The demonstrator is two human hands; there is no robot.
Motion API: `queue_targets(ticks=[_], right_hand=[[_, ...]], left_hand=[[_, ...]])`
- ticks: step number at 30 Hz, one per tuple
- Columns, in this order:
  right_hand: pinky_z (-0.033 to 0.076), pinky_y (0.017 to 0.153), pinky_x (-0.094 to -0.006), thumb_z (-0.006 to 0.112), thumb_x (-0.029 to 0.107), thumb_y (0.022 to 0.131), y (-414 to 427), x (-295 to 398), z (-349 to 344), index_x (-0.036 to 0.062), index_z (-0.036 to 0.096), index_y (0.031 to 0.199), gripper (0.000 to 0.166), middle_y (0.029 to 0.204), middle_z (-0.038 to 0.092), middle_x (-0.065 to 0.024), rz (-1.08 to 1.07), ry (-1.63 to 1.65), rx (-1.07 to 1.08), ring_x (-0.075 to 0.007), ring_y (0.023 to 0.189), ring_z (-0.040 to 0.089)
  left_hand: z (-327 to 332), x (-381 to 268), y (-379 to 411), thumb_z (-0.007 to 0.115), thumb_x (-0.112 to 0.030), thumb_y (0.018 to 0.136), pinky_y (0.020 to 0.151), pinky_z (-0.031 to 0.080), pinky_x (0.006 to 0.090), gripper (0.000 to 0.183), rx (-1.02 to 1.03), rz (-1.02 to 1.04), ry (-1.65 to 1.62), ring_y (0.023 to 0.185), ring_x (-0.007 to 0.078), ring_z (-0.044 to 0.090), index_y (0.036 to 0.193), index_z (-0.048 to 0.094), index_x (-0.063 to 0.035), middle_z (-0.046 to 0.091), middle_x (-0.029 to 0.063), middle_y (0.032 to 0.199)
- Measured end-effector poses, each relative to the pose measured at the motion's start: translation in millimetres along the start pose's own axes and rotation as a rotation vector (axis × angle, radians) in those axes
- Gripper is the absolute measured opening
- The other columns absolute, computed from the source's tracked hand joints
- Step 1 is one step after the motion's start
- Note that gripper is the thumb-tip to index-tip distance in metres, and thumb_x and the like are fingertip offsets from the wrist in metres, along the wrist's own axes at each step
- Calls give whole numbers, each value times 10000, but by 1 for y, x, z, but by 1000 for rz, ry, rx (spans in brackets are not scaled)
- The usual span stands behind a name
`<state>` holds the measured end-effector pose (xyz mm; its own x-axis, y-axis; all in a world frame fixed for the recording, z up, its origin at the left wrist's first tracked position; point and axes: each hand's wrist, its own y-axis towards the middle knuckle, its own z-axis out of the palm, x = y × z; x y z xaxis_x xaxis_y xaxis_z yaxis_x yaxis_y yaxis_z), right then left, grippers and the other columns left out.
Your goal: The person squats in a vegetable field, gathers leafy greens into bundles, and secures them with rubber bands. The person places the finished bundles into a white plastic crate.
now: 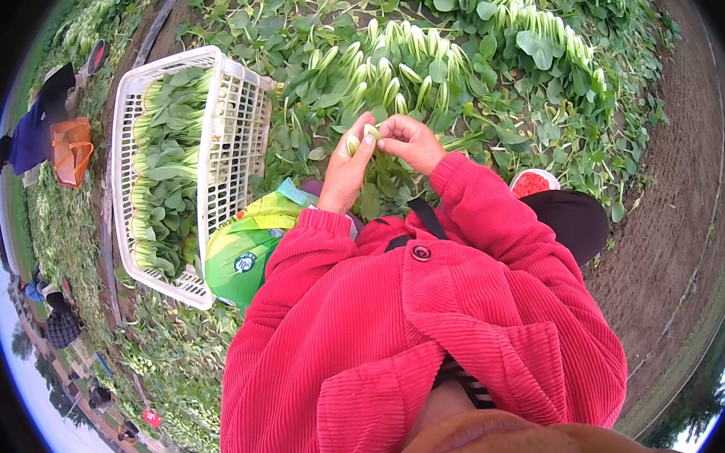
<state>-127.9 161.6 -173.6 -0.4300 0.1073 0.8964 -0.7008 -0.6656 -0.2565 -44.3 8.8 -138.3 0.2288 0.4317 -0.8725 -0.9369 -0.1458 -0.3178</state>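
Observation:
A few bok choy heads (372,132) are gripped in my left hand (342,173), pale bases up and green leaves hanging below. The thumb and forefinger of my right hand (414,142) pinch at the side of those bases. Whether a thin band lies between the fingers is too small to tell. Just beyond my hands, a pile of cut bok choy (417,55) lies with white stems showing. To my left, a white plastic crate (239,140) holds packed rows of bok choy bunches (174,157), several with thin reddish bands near their bases.
A green and yellow plastic bag (249,252) lies against the crate. Beside my right leg (564,223) is a white tub of small red items (531,184). Another row of cut bok choy (530,17) lies beyond. Bare soil (661,227) runs at right; people (51,118) work far left.

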Motion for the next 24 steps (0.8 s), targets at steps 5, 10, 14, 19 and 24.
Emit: queue_targets(ticks=[5,10,14,19,24], right_hand=[[500,773,-256,678,43,912,-3,-1,25,45,615,1026,131,976,644,18,-44,89,90,-62,914,582],[498,723,-269,707,160,890,50,-48,-47,47,647,1078,227,984,693,-36,103,22,-596,-120,861,635],[521,786,-323,789,224,804,105,-115,-133,13,665,1095,381,967,707,-82,21,-426,-1072,-191,849,657],[516,798,-317,800,210,799,115,-110,-138,-4,697,1018,323,945,714,-84,104,-488,-1024,-164,844,654],[508,818,-278,730,81,876,80,-64,-93,-2,610,1114,279,983,706,-72,-35,-163,-589,-125,881,644]], left_hand=[[-14,9,4,554,-208,1022,1076,403,332,391,24,-26,-152,1279,207,501,1348,479,-6,521,157,1399],[-7,-5,2,537,-214,1032,888,513,327,179,-190,-76,-297,966,191,641,1125,558,-63,660,106,1145],[-15,4,2,586,-180,1004,683,474,245,327,-83,-55,-90,730,94,534,1283,509,-29,622,29,925],[-5,-12,-2,623,-66,951,700,466,233,518,-155,-70,-108,747,77,529,1433,440,-15,658,49,1024],[-18,-2,-2,611,-52,958,770,492,257,430,-192,-82,-101,856,108,593,1372,503,-9,661,75,1137]])
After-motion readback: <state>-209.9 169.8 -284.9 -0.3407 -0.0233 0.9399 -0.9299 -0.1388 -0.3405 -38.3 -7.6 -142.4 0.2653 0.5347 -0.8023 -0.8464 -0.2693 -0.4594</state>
